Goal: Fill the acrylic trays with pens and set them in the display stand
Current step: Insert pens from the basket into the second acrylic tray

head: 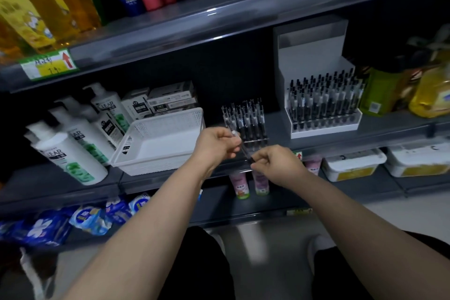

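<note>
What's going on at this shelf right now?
A person holds one pen between both hands: the left hand grips its upper end and the right hand pinches its dark tip. Just behind stands a clear acrylic tray holding upright pens. Further right, the white display stand shows rows of pens. A white basket sits to the left.

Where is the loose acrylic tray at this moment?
In the head view the tray stands on the middle shelf, between the basket to its left and the display stand to its right, just behind the left hand.
</note>
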